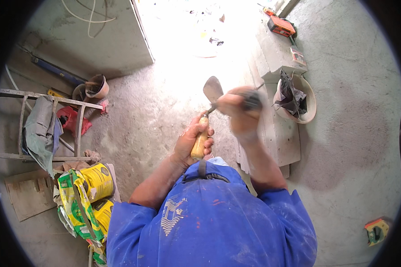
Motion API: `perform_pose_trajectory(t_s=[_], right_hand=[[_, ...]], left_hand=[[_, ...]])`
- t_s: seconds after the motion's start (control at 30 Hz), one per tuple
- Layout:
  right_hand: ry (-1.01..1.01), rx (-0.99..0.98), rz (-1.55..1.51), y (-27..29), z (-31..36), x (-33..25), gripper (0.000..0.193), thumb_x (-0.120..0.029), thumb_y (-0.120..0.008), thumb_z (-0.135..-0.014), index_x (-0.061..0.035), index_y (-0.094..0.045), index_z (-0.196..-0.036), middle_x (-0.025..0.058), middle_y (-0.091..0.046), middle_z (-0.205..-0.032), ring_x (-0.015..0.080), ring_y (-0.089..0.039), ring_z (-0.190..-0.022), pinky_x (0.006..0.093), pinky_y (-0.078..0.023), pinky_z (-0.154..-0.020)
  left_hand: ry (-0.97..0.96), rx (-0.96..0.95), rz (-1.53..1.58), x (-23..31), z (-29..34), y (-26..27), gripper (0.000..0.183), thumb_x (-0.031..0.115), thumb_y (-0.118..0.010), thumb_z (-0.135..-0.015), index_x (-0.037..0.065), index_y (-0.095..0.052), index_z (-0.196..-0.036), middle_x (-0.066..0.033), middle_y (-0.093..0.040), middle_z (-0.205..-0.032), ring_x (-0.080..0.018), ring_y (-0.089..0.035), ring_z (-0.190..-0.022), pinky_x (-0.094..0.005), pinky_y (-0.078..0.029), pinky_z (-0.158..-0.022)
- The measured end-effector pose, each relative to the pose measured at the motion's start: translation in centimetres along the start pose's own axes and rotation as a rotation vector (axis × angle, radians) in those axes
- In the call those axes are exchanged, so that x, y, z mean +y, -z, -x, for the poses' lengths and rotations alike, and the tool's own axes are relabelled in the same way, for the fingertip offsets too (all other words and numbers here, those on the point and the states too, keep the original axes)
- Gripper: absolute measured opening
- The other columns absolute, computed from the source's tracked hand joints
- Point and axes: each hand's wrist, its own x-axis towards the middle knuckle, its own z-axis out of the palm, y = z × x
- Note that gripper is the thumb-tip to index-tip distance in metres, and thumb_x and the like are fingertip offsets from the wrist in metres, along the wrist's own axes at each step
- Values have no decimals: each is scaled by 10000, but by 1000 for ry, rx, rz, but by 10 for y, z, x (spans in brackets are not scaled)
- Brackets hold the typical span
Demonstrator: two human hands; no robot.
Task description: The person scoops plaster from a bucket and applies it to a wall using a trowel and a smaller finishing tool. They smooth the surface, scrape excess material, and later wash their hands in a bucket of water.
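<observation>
My left hand (192, 139) is wrapped round the pale wooden handle of a trowel (199, 139), held upright in front of my waist. The trowel's grey leaf-shaped blade (213, 89) points away from me, with its metal neck bending below it. Close against the neck and the lower blade is my right hand (238, 109), smeared by motion, its fingers curled. A dark thing (252, 100) shows at that hand, too blurred to name. Whether the right fingers touch the trowel is hard to make out.
Grey blocks (278, 138) lie to the right, beside a white bucket (312, 100) with dark bags in it. An orange case (281, 26) is farther off. At left are a metal frame (78, 129), yellow-green sacks (82, 200) and small buckets (97, 86). A tape measure (376, 232) lies lower right.
</observation>
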Motion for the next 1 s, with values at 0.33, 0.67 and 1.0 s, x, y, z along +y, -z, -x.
perform_pose_trajectory(t_s=[0.33, 0.67, 1.0], right_hand=[[202, -44, -245, -11, -39, -59, 144, -123, -721, -932, -53, -599, -901, 30, -605, -695, 76, -557, -608, 259, -460, -534], [-219, -54, 193, -17, -39, -29, 157, -157, -730, -931, -25, -646, -912, -50, -552, -713, 31, -475, -633, 206, -394, -542], [-329, -195, 343, -13, -10, 25, 252, -185, -728, -940, -57, -576, -786, -72, -468, -727, 39, -402, -677, 225, -355, -578]], left_hand=[[-102, 287, -430, -1, -8, 10, 686, 100, -575, -925, 175, -237, -1517, -72, -528, -835, -147, -576, -536, -304, -532, -404], [-156, 338, -915, -15, -16, 25, 704, 109, -645, -887, 128, -295, -1497, -61, -556, -781, -141, -580, -573, -309, -504, -476], [-447, 240, -1414, -22, -8, 13, 626, 143, -654, -859, 54, -379, -1415, -143, -600, -1025, -228, -633, -816, -367, -536, -694]])
